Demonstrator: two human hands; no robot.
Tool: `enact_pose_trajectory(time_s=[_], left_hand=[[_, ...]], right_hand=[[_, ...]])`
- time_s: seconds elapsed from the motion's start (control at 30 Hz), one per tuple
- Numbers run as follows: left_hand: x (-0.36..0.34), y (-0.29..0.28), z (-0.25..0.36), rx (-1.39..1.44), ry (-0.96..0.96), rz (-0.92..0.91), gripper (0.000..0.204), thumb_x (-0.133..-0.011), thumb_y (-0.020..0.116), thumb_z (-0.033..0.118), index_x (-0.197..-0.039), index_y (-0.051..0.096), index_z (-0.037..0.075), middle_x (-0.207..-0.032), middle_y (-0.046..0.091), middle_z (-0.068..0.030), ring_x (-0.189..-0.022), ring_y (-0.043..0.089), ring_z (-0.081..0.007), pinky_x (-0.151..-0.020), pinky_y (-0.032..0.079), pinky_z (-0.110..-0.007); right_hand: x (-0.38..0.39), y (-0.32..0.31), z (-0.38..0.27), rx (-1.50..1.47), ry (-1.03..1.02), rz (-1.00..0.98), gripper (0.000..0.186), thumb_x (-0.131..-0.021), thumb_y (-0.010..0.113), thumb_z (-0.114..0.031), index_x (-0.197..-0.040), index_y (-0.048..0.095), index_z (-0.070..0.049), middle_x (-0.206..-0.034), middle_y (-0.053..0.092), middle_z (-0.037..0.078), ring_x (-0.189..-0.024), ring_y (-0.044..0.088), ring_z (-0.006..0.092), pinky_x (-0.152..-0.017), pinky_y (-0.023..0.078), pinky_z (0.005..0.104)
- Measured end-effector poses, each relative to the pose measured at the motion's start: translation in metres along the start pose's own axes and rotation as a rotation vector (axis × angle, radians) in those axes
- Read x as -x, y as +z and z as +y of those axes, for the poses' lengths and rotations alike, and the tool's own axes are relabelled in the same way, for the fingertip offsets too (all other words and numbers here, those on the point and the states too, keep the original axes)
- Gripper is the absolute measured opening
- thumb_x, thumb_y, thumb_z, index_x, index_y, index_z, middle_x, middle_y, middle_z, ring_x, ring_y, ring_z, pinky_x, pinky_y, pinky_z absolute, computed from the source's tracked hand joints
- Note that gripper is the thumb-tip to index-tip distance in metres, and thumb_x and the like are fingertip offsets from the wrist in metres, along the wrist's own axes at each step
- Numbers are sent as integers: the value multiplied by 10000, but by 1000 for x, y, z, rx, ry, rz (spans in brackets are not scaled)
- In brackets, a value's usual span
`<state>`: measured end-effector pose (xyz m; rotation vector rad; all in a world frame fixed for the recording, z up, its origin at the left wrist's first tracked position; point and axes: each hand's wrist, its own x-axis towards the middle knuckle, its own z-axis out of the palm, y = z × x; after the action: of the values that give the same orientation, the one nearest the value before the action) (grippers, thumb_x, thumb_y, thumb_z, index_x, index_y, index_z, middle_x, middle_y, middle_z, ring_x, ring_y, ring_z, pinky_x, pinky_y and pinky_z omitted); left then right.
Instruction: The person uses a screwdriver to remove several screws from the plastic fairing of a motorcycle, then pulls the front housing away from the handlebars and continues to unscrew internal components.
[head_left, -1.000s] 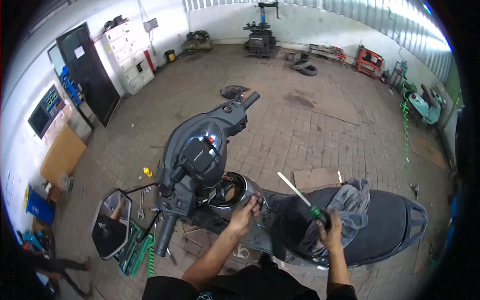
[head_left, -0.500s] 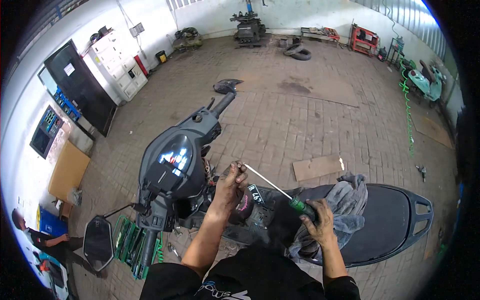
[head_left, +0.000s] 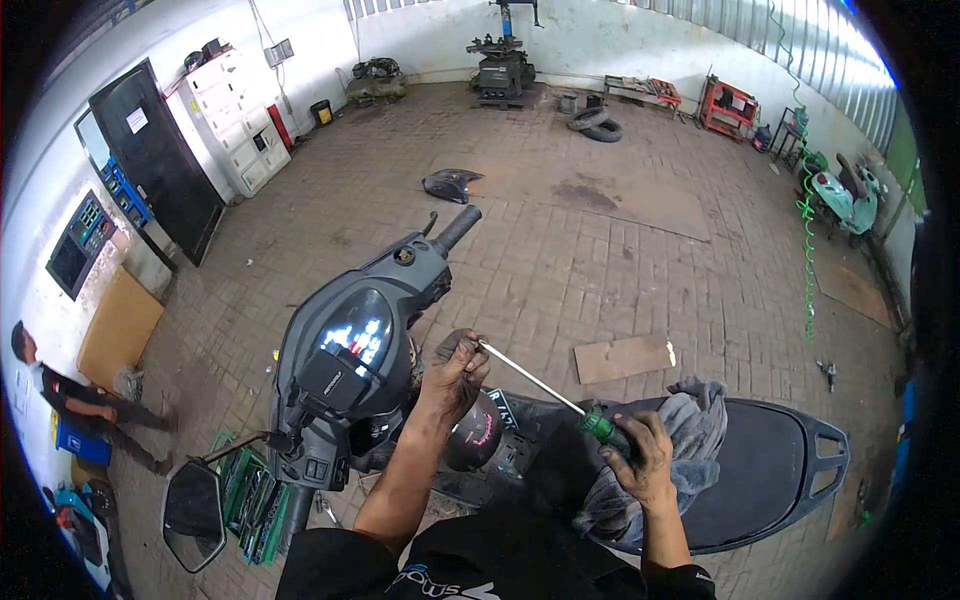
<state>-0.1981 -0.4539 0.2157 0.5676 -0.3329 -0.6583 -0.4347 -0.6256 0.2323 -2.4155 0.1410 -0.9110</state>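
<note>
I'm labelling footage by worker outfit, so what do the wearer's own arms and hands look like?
The left hand and right hand are ungloved, with grimy smudges on the fingers. The forearms are bare below short black sleeves; the black shirt has pale printing. No watch shows.

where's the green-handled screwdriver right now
In the head view, the screwdriver is just right of centre, its green handle in the right hand beside the grey cloth, its tip at the left hand.
</note>
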Motion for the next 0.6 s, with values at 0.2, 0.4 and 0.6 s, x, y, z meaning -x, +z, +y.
enact_pose_trajectory(time_s=[0.2, 0.4, 0.6], left_hand=[[-2, -7, 9, 11, 16, 70, 195, -849, 615, 186, -983, 566, 53, -866, 534, -40, -601, 387, -57, -518, 303, -186], [-4, -8, 13, 40, 20, 58, 136, -884, 558, 124, -980, 565, 28, -877, 545, -62, -595, 391, -57, -514, 314, -192], [-7, -11, 15, -199, 61, 123, 202, -853, 616, 174, -965, 565, 13, -802, 536, -24, -567, 376, -52, -505, 298, -189]], right_hand=[[-15, 4, -10, 19, -27, -2, 438, -633, 760, -229, -1003, 597, -61, -858, 563, 144, -742, 578, 309, -596, 484, 383], [-20, 11, -13, 74, -11, 36, 413, -612, 780, -211, -962, 616, -67, -858, 566, 143, -711, 587, 300, -586, 491, 369], [-25, 14, -13, 67, 16, 13, 404, -613, 780, -210, -964, 622, -90, -881, 570, 137, -739, 592, 302, -602, 497, 362]])
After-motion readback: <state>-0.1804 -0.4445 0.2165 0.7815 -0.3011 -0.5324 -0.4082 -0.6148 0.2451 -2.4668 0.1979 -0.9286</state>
